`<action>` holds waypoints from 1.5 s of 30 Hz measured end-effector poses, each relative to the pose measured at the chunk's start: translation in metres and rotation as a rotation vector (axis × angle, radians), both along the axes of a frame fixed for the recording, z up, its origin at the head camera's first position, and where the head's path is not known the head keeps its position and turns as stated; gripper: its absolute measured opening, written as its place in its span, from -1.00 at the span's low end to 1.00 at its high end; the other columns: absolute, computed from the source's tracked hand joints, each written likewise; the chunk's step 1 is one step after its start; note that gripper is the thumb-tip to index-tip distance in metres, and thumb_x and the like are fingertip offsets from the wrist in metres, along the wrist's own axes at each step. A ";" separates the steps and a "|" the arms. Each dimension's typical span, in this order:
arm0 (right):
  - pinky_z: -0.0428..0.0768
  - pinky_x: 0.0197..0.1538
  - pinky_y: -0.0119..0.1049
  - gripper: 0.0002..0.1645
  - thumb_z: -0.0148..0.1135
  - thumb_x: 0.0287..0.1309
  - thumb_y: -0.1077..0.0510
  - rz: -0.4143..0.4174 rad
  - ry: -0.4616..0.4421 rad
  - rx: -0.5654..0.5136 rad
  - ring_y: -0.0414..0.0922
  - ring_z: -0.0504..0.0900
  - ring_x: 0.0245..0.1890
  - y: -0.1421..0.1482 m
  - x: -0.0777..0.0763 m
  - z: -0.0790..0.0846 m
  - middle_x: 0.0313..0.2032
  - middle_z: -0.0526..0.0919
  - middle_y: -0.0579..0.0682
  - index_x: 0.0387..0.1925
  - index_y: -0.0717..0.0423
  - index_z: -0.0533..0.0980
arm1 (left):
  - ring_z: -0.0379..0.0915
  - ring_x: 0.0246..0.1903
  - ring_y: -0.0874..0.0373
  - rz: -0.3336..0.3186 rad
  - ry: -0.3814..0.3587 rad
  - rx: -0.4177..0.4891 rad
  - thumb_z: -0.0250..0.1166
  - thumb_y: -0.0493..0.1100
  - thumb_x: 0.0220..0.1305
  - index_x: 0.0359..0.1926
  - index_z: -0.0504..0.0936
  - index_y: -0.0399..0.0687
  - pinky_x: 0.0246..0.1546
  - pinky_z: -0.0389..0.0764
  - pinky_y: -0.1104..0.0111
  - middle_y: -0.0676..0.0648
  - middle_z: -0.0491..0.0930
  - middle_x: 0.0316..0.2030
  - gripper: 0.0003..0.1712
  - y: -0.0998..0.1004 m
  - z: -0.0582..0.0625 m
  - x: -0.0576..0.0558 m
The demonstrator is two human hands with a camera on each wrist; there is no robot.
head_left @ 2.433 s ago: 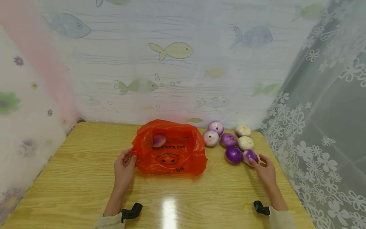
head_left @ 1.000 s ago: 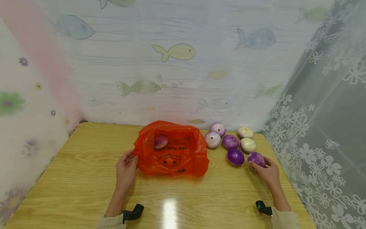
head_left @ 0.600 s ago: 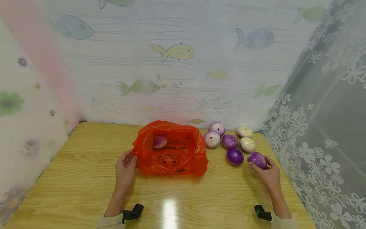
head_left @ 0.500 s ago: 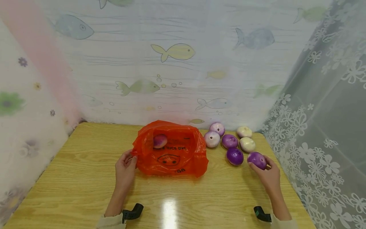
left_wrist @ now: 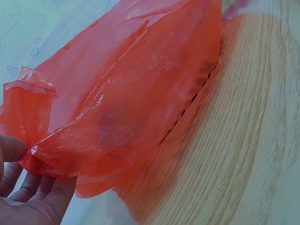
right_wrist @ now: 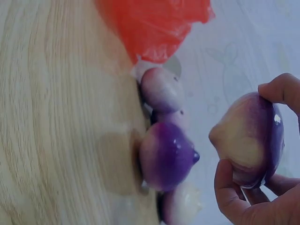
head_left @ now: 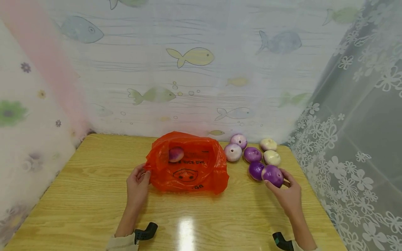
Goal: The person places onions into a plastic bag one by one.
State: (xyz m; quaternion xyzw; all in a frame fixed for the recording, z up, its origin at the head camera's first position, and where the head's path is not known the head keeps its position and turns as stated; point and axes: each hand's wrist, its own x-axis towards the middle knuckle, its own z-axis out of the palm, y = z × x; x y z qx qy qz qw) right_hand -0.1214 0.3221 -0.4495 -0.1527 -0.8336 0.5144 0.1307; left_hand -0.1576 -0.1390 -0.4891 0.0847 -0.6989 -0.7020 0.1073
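Observation:
In the head view, my left hand (head_left: 137, 184) pinches the left edge of a red plastic bag (head_left: 216, 176). The left wrist view shows thumb and fingers gathering the film of the bag. The bag's mouth faces me, and a purple-pink onion (head_left: 176, 154) lies inside. My right hand (head_left: 288, 195) holds a shiny purple-and-cream onion (right_wrist: 246, 136) between thumb and fingers, lifted off the table. In the head view this onion overlaps a dark purple onion (head_left: 255, 170) standing behind it.
Right of the bag stand two pale onions (head_left: 233, 152), a purple onion (head_left: 252, 154) and two cream onions (head_left: 271, 158). All sit on a wooden table (head_left: 94, 195). A fish-print curtain (head_left: 191, 104) hangs along its back edge, with a flowered sheer curtain (head_left: 355, 181) at right.
My right hand took hold of the onion at the front right of the group, lifted it, and has now shifted left with it. My left hand stays on the bag.

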 end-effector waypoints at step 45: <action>0.72 0.04 -0.16 -0.11 0.60 -0.10 0.24 0.604 0.059 -0.008 0.17 0.51 0.17 -0.112 -0.005 0.036 0.26 0.48 0.08 0.31 0.01 0.43 | 0.58 -0.16 0.37 -0.016 -0.004 -0.005 0.07 -0.28 0.55 0.28 0.45 -0.25 -0.18 0.65 0.56 -0.02 0.53 0.01 -0.64 0.003 0.001 0.001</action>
